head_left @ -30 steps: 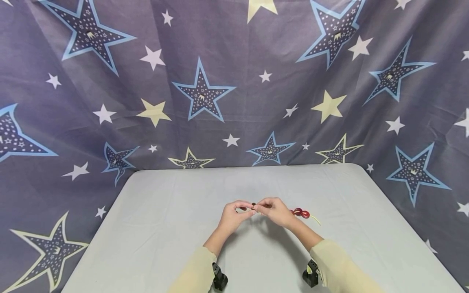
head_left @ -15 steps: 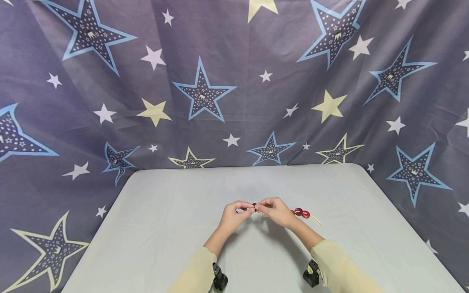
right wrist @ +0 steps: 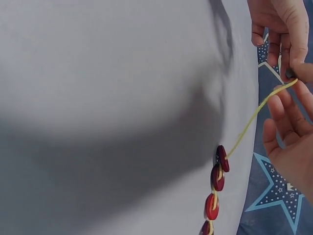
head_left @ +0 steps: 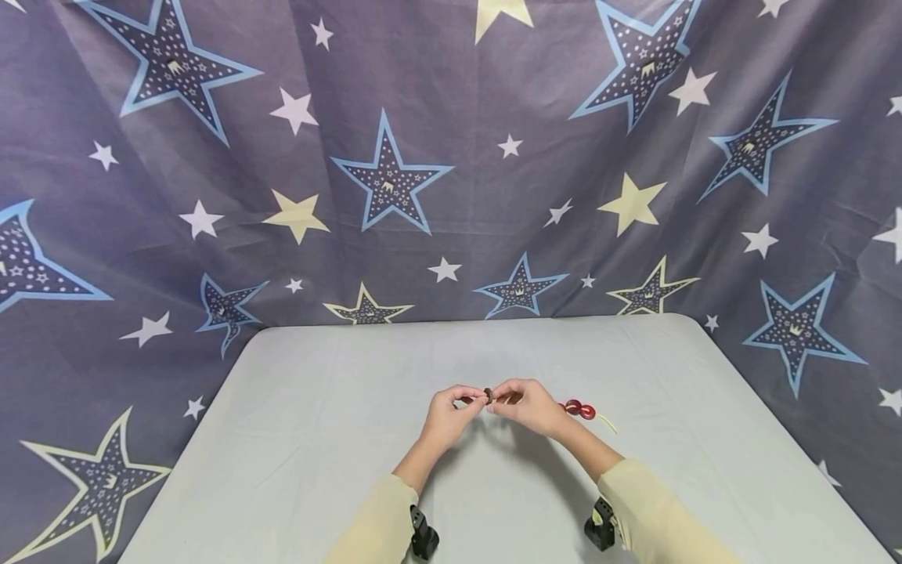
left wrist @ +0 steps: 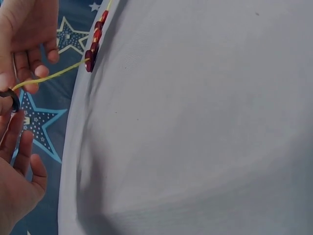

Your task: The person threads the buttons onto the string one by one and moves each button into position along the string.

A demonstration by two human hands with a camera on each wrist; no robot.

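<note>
Over the middle of the table in the head view, my left hand (head_left: 449, 413) pinches a small dark brown button (head_left: 488, 396) between thumb and fingertips. My right hand (head_left: 533, 407) comes in from the other side and pinches a yellow cord (left wrist: 51, 77) right at the button. The cord slopes from these fingertips down to a row of red buttons (right wrist: 218, 177) strung on it, which lies on the table. Part of that row is hidden behind my right hand in the head view. The dark button's face is partly covered by fingers.
A pale cloth covers the table (head_left: 317, 415). The free tail of the cord (head_left: 607, 424) lies to the right of the red buttons. Behind the table hangs a dark curtain (head_left: 465, 204) printed with stars. Black camera mounts (head_left: 423, 536) sit at both wrists.
The dark button shows more between my fingertips than a second ago, and my right fingers have shifted slightly on it. The red buttons on the table have stayed put.
</note>
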